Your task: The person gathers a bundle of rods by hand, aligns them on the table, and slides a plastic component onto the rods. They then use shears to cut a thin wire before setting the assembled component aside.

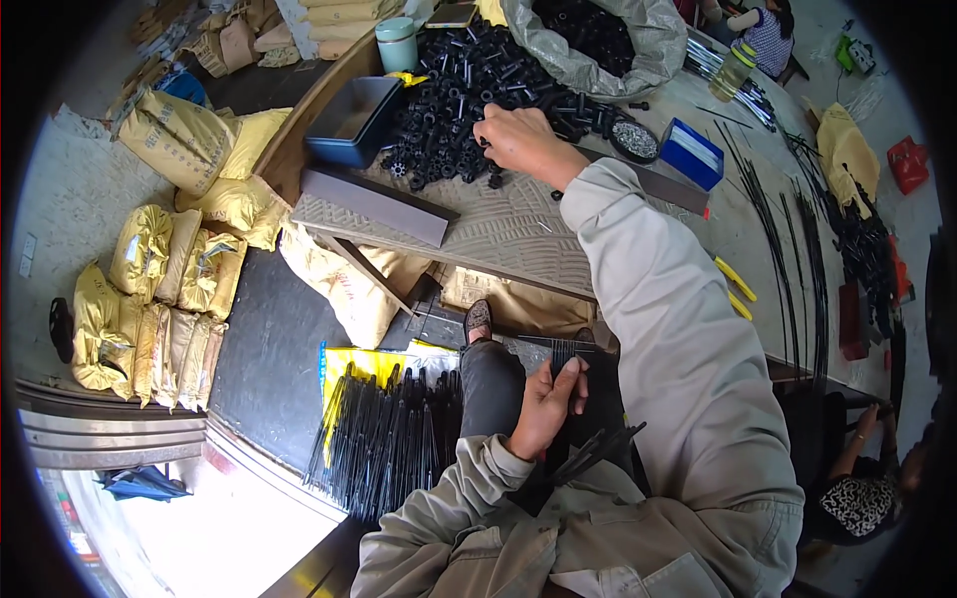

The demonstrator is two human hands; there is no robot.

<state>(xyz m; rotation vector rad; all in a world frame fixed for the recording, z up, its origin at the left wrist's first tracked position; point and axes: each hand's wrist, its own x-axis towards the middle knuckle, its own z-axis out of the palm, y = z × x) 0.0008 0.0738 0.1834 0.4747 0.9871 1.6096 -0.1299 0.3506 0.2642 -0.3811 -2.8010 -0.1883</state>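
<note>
My left hand is closed over my lap around thin black rods, whose upper ends stick up past the thumb. Below it, more black rods lie slanted across my lap. I reach my right hand over the table to the near right part of a heap of small black plastic parts. Its fingers are curled together, and what they pinch, if anything, is hard to make out against the dark heap. A thick bundle of long black rods rests at my left on a yellow-and-white bag.
Around the heap are a blue-black bin, a sack of black parts, a round dish of small metal pieces and a blue box. Yellow-handled pliers lie to the right. Filled sacks stack at left; other people sit at right.
</note>
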